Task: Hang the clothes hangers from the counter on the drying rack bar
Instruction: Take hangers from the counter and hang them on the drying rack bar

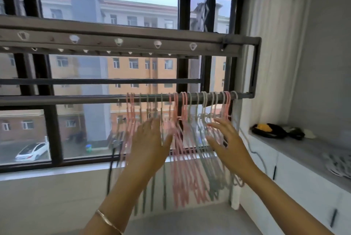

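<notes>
Several pink, grey-green and white hangers (187,139) hang by their hooks on the lower drying rack bar (76,99), bunched toward its right end and blurred as if swinging. My left hand (150,145) is raised in front of the left part of the bunch, fingers straight and spread, holding nothing. My right hand (229,143) is up in front of the right part of the bunch, fingers spread too and holding nothing. A few white hangers (340,164) lie on the grey counter (303,151) at the right edge.
A rack beam with white clip holes (117,41) runs above, and a thinner bar (95,81) sits between. A black and yellow item (267,130) lies at the counter's far end. White cabinets (296,183) stand below the counter. The window is straight ahead.
</notes>
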A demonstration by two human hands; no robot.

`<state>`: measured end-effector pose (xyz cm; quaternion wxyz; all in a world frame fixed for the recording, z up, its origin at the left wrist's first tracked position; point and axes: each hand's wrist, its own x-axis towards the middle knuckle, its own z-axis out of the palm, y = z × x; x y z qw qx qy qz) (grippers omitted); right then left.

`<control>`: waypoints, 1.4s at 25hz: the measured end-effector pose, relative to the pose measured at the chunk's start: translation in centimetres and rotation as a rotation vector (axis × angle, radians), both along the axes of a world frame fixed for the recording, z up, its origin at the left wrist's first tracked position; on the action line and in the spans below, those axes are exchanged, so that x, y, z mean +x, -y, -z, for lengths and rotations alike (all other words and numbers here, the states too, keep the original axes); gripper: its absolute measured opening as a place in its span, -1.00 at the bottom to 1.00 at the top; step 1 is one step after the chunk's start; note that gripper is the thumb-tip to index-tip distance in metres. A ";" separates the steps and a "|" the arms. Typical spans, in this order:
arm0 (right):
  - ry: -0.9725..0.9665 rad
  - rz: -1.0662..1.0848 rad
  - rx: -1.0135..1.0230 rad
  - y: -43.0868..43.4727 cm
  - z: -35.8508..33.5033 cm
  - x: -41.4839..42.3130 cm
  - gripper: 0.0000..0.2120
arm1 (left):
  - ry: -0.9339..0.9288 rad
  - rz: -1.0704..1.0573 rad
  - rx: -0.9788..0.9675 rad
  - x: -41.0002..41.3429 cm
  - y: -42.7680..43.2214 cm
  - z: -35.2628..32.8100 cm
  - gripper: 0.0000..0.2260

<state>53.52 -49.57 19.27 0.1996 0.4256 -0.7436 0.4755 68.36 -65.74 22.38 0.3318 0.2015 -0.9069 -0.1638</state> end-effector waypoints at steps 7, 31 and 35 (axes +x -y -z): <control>0.044 0.197 0.057 -20.9 2.7 -11.9 -0.58 | -0.013 0.325 0.007 -15.2 -19.0 2.6 -0.41; 0.792 1.205 -0.105 -59.4 24.8 -48.1 -0.55 | 0.689 1.149 -0.102 -72.7 -58.7 26.0 -0.40; 0.885 1.230 0.023 -61.2 29.0 -50.5 -0.54 | 0.800 1.221 -0.164 -75.2 -61.8 29.9 -0.43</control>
